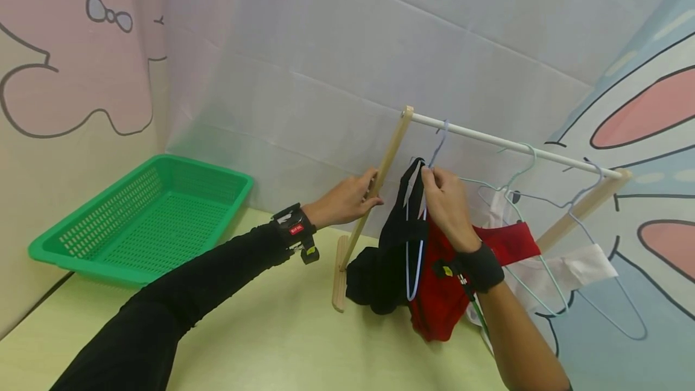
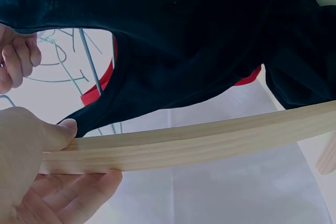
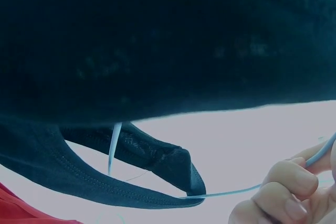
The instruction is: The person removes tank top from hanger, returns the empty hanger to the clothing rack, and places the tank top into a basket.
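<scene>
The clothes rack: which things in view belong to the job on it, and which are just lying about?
In the job: left hand, right hand, wooden rack, black garment, blue hanger.
Seemingly not in use: green basket, red garment, white cloth.

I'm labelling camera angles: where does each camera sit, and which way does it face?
Head: on the head, facing forward and down at the clothes rack and green basket; left hand, right hand and forearms show.
Left wrist: on that wrist, facing the gripped wooden post and black garment; parts of both hands show.
Right wrist: on that wrist, facing the black garment and light-blue hanger; part of the right hand shows.
Shared: both wrist views catch the black garment and right hand.
</scene>
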`<state>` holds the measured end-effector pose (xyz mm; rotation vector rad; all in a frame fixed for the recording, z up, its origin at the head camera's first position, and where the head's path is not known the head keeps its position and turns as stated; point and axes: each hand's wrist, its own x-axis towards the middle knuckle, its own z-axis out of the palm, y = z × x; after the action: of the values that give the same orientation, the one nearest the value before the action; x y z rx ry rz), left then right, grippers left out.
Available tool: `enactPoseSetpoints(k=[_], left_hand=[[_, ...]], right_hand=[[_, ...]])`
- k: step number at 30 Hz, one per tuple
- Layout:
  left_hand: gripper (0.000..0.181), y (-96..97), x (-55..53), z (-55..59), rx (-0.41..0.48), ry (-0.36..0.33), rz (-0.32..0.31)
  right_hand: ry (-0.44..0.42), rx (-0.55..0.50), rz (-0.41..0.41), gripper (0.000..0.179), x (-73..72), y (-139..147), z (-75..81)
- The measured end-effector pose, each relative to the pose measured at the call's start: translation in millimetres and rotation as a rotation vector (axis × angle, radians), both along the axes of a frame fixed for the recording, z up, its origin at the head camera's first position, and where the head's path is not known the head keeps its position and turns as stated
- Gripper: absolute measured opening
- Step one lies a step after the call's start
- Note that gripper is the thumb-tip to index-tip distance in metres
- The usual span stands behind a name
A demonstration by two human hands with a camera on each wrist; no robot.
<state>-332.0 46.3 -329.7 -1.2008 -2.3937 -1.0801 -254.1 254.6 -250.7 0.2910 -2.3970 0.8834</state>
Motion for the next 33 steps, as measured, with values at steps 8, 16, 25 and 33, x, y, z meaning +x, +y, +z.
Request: enactPoseSetpoints(k=[8, 16, 25, 33], left_hand=[[0.039, 0.6, 2.2, 0.3, 0.012, -0.024, 0.009], [0.038, 3.5, 1.9, -0.1, 0.016, -0.022, 0.010], [0.039, 2.6, 3.4, -3.0, 0.043, 0.015, 0.011], [0.039, 2.0, 1.9, -3.2, 0.029, 0.029, 0.009]], right_hand=[[0.003, -0.012, 0.031, 0.046, 5.9, -0.6, 5.7], [0.007, 0.012, 0.020, 0.045, 10.5, 1.7, 12.3], [0.032, 0.028, 0.001, 0.046, 13.5, 5.7, 18.6], [0.022, 0.030, 0.015, 0.044, 23.6, 5.6, 26.9]])
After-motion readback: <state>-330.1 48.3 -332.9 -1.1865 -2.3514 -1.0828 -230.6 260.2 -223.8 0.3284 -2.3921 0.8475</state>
